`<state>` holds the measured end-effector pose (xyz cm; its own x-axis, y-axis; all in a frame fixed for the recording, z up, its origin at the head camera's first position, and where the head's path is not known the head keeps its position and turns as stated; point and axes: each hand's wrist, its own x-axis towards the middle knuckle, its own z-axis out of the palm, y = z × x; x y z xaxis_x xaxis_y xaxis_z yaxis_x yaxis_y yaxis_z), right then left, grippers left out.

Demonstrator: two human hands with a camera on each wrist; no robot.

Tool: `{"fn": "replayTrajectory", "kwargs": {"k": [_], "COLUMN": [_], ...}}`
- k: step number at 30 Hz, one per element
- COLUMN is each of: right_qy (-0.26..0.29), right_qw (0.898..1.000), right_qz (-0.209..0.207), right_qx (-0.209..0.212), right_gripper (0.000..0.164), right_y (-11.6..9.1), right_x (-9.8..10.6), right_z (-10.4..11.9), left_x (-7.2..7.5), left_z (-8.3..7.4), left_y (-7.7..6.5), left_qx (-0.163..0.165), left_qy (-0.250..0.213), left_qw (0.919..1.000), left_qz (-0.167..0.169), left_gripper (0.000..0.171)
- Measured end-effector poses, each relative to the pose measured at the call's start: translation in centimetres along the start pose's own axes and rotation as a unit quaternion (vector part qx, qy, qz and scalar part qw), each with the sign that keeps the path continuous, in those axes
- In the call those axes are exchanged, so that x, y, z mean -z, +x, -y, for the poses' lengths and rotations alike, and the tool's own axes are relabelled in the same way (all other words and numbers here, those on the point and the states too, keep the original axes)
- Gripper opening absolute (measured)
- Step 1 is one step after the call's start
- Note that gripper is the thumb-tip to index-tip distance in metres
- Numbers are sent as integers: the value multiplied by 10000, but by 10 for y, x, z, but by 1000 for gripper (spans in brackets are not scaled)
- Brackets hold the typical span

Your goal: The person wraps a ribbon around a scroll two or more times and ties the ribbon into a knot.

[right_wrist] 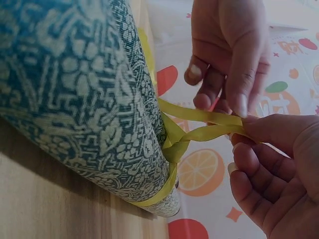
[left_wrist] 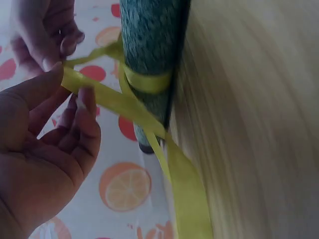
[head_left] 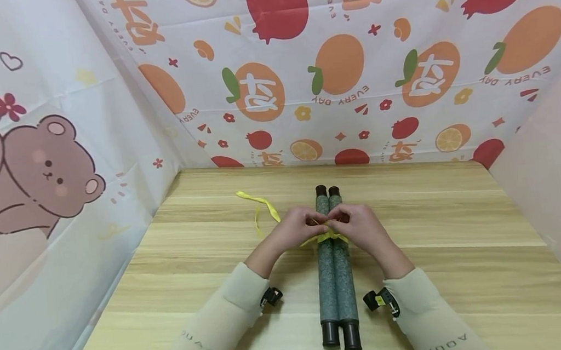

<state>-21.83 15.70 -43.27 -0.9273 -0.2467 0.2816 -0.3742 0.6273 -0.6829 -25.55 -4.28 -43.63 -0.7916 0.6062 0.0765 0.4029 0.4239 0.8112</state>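
Observation:
A two-roller scroll (head_left: 327, 281) covered in green patterned brocade, with dark knobs at its ends, lies lengthwise on the table. A yellow ribbon (head_left: 332, 237) wraps both rollers above their middle. Over that spot, my left hand (head_left: 297, 227) pinches a stretch of ribbon (left_wrist: 112, 99) between thumb and forefinger. My right hand (head_left: 361, 226) meets it fingertip to fingertip, pinching ribbon strands (right_wrist: 209, 132) that rise from a crossing (right_wrist: 174, 144) beside the brocade (right_wrist: 89, 109). Fingers partly hide the ribbon between the hands.
A loose ribbon tail (head_left: 263, 201) trails over the wooden table (head_left: 217, 257) to the left. Fruit-print cloth (head_left: 345, 115) hangs behind the table, and a bear-print cloth (head_left: 123, 127) hangs at the left. Small cameras (head_left: 272, 296) are strapped at both wrists.

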Motion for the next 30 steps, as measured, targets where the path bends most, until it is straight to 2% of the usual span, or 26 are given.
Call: {"fn": "replayTrajectory", "kwargs": {"k": [7,13,17,21,30], "right_qy": [-79,-125,-155,-106,-12], "right_qw": [9994,9990,9989,9990,9984], "right_qz": [-327,-394,-430,-439,-539], "right_qx": [-119,-184,-93,7,153], "right_gripper": [6,8,6,5,3], "right_y": [0,0,1,0,-1], "right_x": [1,1,2,4,4], "right_z": [4,8,9,12,11], "left_x": [-7,-5,4,12,15], "left_z": [-12,-15,-15,-17,-22], "left_y": [4,6,6,9,17], "left_qx": [494,563,358,37,-28], "left_qy": [-211,-403,-598,-485,-513], "left_qw": [9986,9976,9971,9978,9959], "left_qz": [16,82,293,452,746], "left_gripper": [22,28,37,41,34]}}
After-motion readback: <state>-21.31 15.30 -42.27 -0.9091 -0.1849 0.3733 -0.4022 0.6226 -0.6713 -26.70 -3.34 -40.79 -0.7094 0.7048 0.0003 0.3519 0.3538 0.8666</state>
